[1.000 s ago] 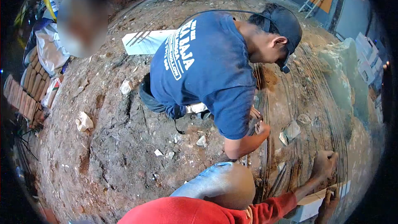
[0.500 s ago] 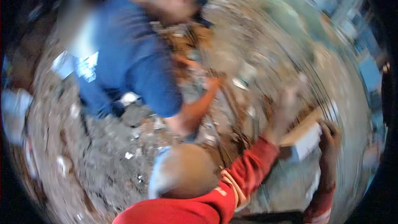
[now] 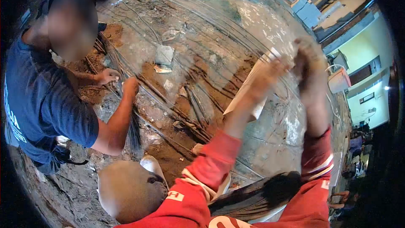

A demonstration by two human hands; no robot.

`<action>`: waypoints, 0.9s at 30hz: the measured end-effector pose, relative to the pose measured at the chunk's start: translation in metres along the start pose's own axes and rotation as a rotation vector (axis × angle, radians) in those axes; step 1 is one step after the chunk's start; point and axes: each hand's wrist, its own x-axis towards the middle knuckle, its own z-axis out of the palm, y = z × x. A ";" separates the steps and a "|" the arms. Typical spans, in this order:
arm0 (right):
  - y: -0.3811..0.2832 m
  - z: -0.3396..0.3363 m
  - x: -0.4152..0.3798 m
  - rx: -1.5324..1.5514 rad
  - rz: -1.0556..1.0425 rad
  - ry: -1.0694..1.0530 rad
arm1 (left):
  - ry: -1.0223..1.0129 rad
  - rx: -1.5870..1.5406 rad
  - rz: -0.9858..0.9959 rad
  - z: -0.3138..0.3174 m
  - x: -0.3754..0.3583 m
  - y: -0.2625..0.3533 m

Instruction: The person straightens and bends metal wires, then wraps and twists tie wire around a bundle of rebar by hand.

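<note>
Red sleeves (image 3: pixel 217 154) bring left hand (image 3: pixel 272 74) and right hand (image 3: pixel 310 57) near thin rods (image 3: pixel 247 44) — perhaps for steadiness; blur hides whether either grips.

Open floor (image 3: pixel 276 128) below the white box (image 3: pixel 258 110); rods (image 3: pixel 162 98) and 1 co-worker's forearm (image 3: pixel 123 120) leftward

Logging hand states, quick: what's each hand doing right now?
Left hand: over the white box, blurred; grip can't be told.
Right hand: beside it, blurred; can't tell.
</note>
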 end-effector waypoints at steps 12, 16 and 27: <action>-0.070 -0.368 0.085 -0.852 -0.051 0.776 | 0.077 0.910 0.285 0.036 -0.011 0.019; 0.018 -0.394 -0.019 -1.914 0.382 0.114 | -0.027 1.206 0.298 0.021 -0.002 0.022; 0.011 -0.090 -0.071 -0.525 0.207 -0.095 | 0.019 1.238 0.701 -0.006 0.020 0.026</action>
